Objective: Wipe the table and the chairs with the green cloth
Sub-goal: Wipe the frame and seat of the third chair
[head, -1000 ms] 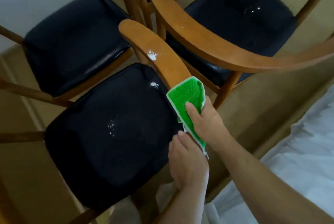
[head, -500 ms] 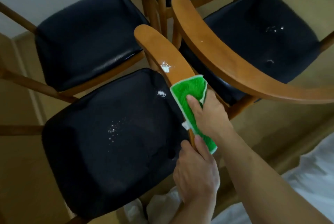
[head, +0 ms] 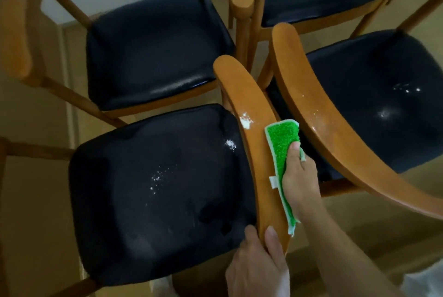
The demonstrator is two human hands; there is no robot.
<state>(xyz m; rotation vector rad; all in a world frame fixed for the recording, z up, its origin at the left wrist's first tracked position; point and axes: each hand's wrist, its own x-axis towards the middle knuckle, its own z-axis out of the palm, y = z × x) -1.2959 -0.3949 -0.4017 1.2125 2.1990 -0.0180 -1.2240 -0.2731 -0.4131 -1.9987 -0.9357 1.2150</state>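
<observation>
Green cloth [head: 281, 143] pressed on backrest [head: 251, 109] by right hand [head: 298, 181]; left hand [head: 257, 265] grips backrest.

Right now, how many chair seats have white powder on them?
2. The near seat, left of the backrest being wiped, and the right seat. The two far seats look clean, though one is partly cut off.

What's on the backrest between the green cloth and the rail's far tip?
Head view: a white powder patch sits on the backrest rail just ahead of the green cloth; beyond it the wood looks bare to the tip.
</observation>
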